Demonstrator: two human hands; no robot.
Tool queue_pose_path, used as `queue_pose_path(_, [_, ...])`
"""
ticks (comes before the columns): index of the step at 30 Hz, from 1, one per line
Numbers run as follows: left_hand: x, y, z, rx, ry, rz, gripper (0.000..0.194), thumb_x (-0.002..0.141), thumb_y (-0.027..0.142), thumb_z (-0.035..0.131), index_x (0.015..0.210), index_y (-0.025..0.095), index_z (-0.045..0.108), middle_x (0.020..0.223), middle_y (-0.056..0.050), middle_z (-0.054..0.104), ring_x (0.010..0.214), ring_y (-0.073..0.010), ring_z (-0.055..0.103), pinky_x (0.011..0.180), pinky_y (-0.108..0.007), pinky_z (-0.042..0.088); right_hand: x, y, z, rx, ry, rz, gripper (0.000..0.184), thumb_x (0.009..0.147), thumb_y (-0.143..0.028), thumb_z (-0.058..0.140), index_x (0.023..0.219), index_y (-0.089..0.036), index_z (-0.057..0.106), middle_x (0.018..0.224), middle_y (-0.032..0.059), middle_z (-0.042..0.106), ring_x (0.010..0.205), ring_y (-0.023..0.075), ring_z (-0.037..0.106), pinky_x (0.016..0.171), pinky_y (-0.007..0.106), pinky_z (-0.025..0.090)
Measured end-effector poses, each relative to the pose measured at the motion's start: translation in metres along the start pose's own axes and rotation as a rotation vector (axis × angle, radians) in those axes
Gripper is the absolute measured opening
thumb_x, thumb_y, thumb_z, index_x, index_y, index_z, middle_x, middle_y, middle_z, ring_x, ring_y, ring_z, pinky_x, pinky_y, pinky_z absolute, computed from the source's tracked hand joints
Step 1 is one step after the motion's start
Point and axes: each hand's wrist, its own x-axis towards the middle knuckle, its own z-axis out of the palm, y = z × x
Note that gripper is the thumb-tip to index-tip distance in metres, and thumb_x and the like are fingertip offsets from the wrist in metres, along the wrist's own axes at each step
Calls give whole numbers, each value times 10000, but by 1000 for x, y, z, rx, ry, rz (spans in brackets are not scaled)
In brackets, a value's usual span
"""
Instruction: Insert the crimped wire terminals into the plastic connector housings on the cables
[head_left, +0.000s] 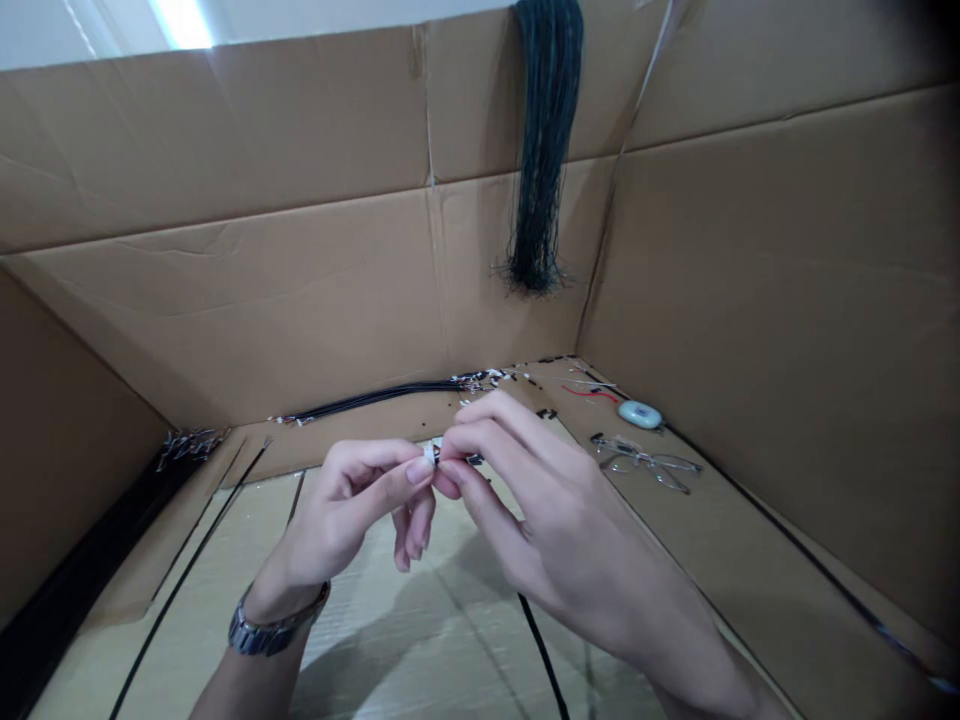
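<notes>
My left hand [341,510] pinches a small white connector [430,452] between thumb and forefinger, its other fingers curled below. Close against it, my right hand [540,500] has thumb and forefinger pressed together on thin wires at the connector's side. The fingertips hide most of these wires, and I cannot tell how far they sit in the connector. A black cable [541,655] runs from beneath my right hand toward the bottom edge. A metal watch [274,625] is on my left wrist.
Cardboard walls [300,270] enclose the work surface. Dark wires [547,140] hang over the back wall. Black cables lie in a bundle [367,400] at the back and a thicker bundle [97,560] at left. Eyeglasses [649,460] and a pale oval device [640,414] lie right.
</notes>
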Motion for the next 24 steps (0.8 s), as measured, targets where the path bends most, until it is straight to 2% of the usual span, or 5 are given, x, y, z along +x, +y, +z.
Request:
queue_pose_path(9, [4, 0, -5, 90, 28, -1, 289, 999, 339, 611, 821, 142, 723, 596, 3, 658, 465, -69, 612, 475, -136, 516, 3, 7, 1, 18, -52, 67, 182, 1042, -139, 443, 905, -180, 555, 967, 34, 597, 876, 169, 579, 767, 334, 451])
queue_pose_path(12, [2, 1, -9, 106, 78, 38, 285, 998, 350, 614, 837, 148, 734, 575, 13, 649, 455, -64, 605, 482, -134, 509, 4, 11, -2, 164, -81, 178, 54, 1028, -222, 532, 1071, -226, 564, 1049, 11, 641, 929, 156, 621, 810, 319, 466])
queue_pose_path(15, [0, 1, -14, 117, 104, 84, 302, 1007, 368, 597, 834, 160, 732, 578, 13, 656, 446, -67, 606, 468, -137, 505, 5, 12, -1, 261, -141, 258, 264, 1000, -266, 589, 1257, -284, 535, 973, -22, 702, 904, 164, 646, 828, 327, 484])
queue_pose_path(20, [-5, 7, -20, 340, 263, 310, 84, 929, 265, 712, 991, 216, 742, 736, 0, 694, 588, -109, 656, 507, -179, 587, 8, 11, 5, 413, -183, 305, 241, 1007, -234, 546, 1234, -266, 619, 754, -51, 694, 704, 129, 616, 732, 278, 495])
queue_pose_path(24, [-8, 11, -24, 661, 281, 503, 253, 906, 143, 713, 1115, 274, 767, 1004, -49, 726, 773, -149, 716, 572, -201, 624, 14, 17, 10, 539, -195, 302, 270, 989, -217, 562, 1245, -228, 647, 747, -39, 695, 671, 108, 607, 659, 233, 482])
